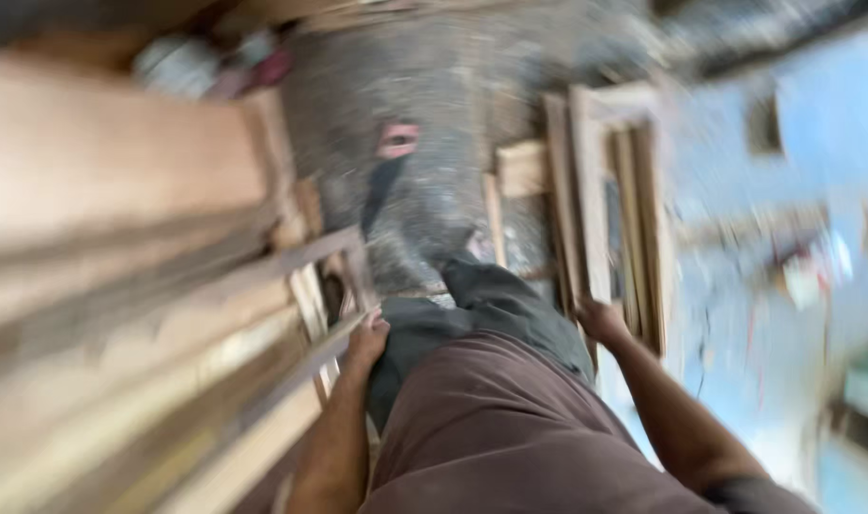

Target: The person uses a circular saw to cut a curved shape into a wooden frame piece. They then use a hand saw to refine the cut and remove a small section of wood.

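Note:
The head view is heavily blurred by motion. My left hand (367, 335) rests against the end of a long wooden plank (291, 371) in a stack on my left; whether its fingers grip it I cannot tell. My right hand (598, 320) touches the lower edge of a wooden frame (596, 200) that leans on my right. Between them I see my brown shirt and dark trousers (491, 305) above the grey floor.
Stacked boards and planks (119, 238) fill the left side. More wooden frames lean against a blue wall (815, 133) on the right. A pink object (398, 139) lies on the grey floor ahead. Small blurred items sit on the stack at top left.

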